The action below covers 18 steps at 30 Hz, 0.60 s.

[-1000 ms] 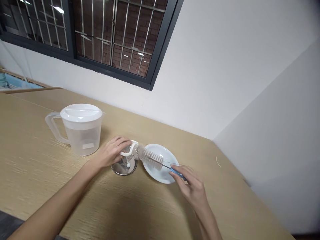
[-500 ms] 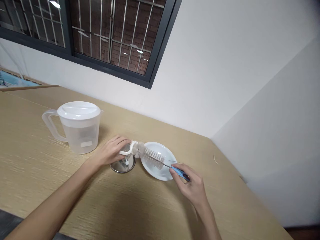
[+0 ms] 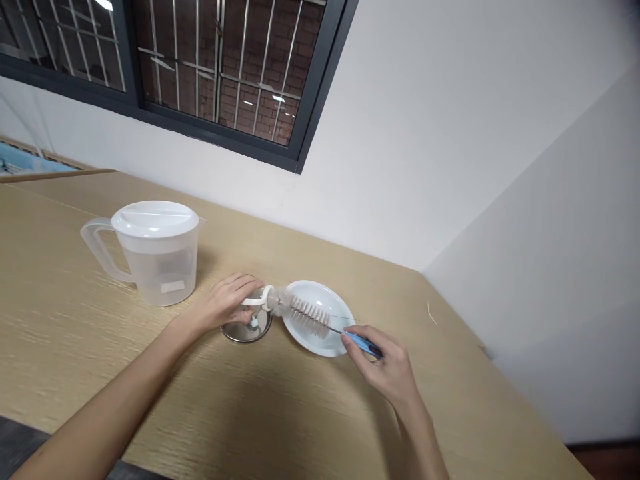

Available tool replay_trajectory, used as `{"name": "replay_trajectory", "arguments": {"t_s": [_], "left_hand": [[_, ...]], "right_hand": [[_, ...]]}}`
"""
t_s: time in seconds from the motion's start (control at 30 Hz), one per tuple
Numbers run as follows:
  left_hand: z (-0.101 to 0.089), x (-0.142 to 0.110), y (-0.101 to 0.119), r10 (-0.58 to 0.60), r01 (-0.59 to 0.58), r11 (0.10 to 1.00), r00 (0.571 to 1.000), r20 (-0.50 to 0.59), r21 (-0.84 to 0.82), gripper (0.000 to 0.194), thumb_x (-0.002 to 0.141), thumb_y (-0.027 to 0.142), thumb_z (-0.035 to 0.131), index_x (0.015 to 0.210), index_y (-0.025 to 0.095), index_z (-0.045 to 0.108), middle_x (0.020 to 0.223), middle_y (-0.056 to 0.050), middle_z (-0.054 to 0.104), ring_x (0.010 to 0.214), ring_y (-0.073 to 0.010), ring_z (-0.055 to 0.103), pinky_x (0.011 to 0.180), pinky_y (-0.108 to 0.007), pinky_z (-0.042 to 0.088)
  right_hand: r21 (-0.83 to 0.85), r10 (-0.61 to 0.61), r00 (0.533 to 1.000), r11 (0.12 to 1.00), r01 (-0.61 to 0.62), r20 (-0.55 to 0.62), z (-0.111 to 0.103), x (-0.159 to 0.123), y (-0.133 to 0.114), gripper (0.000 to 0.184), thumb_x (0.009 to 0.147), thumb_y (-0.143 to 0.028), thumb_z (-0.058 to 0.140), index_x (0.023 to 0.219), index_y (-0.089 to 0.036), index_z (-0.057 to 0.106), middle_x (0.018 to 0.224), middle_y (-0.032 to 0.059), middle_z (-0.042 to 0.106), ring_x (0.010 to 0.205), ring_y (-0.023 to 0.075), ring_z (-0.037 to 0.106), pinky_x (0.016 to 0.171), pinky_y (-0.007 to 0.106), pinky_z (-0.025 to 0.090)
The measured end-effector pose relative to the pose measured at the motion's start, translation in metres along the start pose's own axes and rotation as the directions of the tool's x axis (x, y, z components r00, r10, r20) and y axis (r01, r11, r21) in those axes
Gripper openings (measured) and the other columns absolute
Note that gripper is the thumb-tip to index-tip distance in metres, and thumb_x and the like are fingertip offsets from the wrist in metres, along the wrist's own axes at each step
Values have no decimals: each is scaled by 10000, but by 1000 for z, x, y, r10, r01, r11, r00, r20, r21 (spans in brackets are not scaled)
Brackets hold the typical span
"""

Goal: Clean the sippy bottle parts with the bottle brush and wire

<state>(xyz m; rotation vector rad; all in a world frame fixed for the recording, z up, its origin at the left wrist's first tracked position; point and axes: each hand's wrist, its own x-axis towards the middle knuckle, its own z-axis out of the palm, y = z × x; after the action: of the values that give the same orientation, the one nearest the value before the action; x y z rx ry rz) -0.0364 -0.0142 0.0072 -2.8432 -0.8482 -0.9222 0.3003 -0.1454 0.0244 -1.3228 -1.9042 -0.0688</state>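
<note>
My left hand (image 3: pixel 231 301) is wrapped round a clear bottle (image 3: pixel 256 295) with a white collar and handle, tipped on its side with its mouth to the right. In my right hand (image 3: pixel 381 353) is a bottle brush (image 3: pixel 313 313), pinched by its blue handle. The brush's white bristles lie over a white bowl (image 3: pixel 336 305), and its tip is at the bottle's mouth; how far it reaches inside I cannot tell. Below the bottle, a round shiny metal dish (image 3: pixel 243 331) rests on the table, with a small white piece above it, partly hidden by my left hand.
A lidded translucent pitcher (image 3: pixel 163 257) with liquid stands on the wooden table (image 3: pixel 225 400) left of the bottle. A thin pale strip (image 3: pixel 431 313) lies at the right. Behind the table are a white wall (image 3: pixel 400 133) and a barred window (image 3: pixel 225 73).
The view has shifted slightly. Both hands keep their holds, and the bottle and brush stay in nearly the same place, the bottle turned a little.
</note>
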Motion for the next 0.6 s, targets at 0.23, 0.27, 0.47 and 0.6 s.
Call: {"name": "replay_trajectory", "arguments": {"t_s": [0.23,0.27,0.47,0.6], "left_hand": [[-9,1,3,-16,16,1000,1000,15,5,490,882,273,579,1350,186,458,1264,-116,619,1160,-258,574,961,-376,472],[-9,0,2,-19,19,1000,1000,12,9,495,882,270,579,1353,189,452,1266,-115,616,1157,-257,574,955,-377,474],[-5,0,0,-22,22,999,999,-24,29,447,886,203,563,1324,192,475,1249,-121,597,1134,-257,564,933,-378,480],[-5,0,2,-57,58,998,998,-26,37,410,891,187,551,1298,180,500,1243,-126,589,1125,-263,556,929,-391,489]], "right_hand": [[-61,109,993,992,-106,39,1,-4,2,197,838,-370,663,958,-214,646,751,14,685,606,147,614,592,251,498],[-62,120,992,991,-117,44,2,-4,3,185,840,-371,658,939,-217,631,721,1,667,578,136,590,575,244,483],[-45,113,991,993,-110,71,5,-6,5,114,876,-340,613,867,-227,599,746,-5,650,596,123,555,570,233,437],[-43,106,991,994,-103,85,6,-5,5,106,883,-332,614,877,-227,602,775,3,658,617,125,557,578,232,429]]}}
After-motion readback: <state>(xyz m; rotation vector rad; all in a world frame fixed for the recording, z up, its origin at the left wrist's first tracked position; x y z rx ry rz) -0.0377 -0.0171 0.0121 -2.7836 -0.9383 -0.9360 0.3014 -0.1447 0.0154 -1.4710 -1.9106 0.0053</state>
